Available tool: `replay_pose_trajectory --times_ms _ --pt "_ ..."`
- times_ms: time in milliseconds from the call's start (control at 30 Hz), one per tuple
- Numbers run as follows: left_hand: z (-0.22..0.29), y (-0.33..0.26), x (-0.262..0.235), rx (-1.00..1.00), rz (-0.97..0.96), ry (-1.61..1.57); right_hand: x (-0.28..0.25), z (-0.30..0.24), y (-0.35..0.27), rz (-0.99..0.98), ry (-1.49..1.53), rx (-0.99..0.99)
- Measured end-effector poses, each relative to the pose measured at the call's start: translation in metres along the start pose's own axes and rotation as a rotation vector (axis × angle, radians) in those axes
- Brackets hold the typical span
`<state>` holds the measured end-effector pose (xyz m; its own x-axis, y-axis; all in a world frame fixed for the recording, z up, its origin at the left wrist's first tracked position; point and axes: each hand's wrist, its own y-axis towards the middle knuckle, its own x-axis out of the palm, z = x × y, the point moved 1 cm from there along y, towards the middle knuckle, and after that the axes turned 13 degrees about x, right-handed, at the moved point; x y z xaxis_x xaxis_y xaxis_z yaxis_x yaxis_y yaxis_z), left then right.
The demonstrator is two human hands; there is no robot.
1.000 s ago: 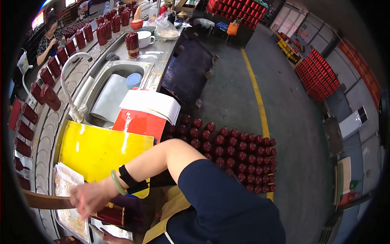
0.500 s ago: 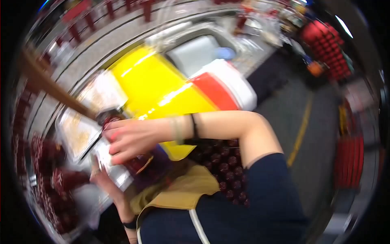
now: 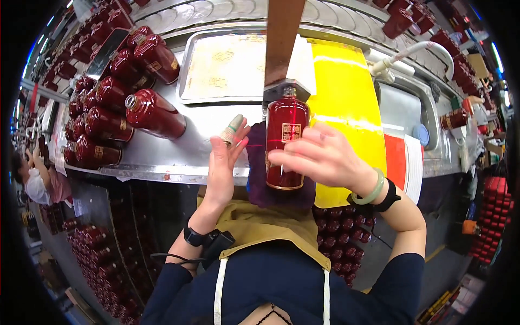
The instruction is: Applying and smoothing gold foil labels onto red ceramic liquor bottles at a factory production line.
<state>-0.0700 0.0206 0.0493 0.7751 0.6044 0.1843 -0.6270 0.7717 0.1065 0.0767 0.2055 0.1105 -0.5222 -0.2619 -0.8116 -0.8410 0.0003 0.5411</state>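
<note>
**Right at the bench edge: one red bottle in hand**

Squarely in front of the person stands a dark red bottle [image 3: 286, 142] with a small square label, resting on a purple cloth [image 3: 254, 162] at the near edge of the steel bench [image 3: 162, 160]. The right hand [image 3: 325, 157] is curled round the bottle's right side, fingers clamped across its front. The left hand [image 3: 223, 162] stands just left of it, open and flat, fingers up, one fingertip wrapped in pale tape; whether it touches the cloth I cannot quite tell. Above the bottle's neck a brown strip [image 3: 284, 38] hangs down to a grey block sitting at the cap. Behind lies a metal tray [image 3: 187, 70] holding pale printed sheets, with a yellow sheet [image 3: 346, 97] to its right. Further left, a cluster of red bottles [image 3: 108, 103] stands together, one lying nearest [image 3: 154, 115]. Far right, a sink [image 3: 406, 108] with a white tap.
</note>
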Motion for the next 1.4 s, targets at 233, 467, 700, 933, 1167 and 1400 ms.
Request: replay_pose_trajectory --times_ms 233,467,700,933,1167,1400 --pt "0.003 0.001 0.007 0.012 -0.023 -0.039 -0.014 0.005 0.053 0.035 -0.270 0.121" --pt "-0.002 0.009 0.015 -0.039 -0.023 -0.087 -0.025 0.024 0.053 0.172 -0.399 0.157" --pt "-0.006 0.018 0.016 -0.096 -0.100 -0.135 -0.010 -0.026 -0.031 -0.052 0.179 0.129" --pt "-0.009 0.034 0.060 -0.158 -0.165 -0.092 -0.038 -0.068 -0.013 0.355 0.252 0.299" --pt "0.085 -0.029 -0.021 -0.028 -0.128 -0.288 -0.048 -0.061 -0.023 0.463 0.268 0.302" --pt "0.115 -0.037 -0.159 0.705 0.947 0.684 -0.022 -0.063 -0.048 0.429 0.331 0.593"
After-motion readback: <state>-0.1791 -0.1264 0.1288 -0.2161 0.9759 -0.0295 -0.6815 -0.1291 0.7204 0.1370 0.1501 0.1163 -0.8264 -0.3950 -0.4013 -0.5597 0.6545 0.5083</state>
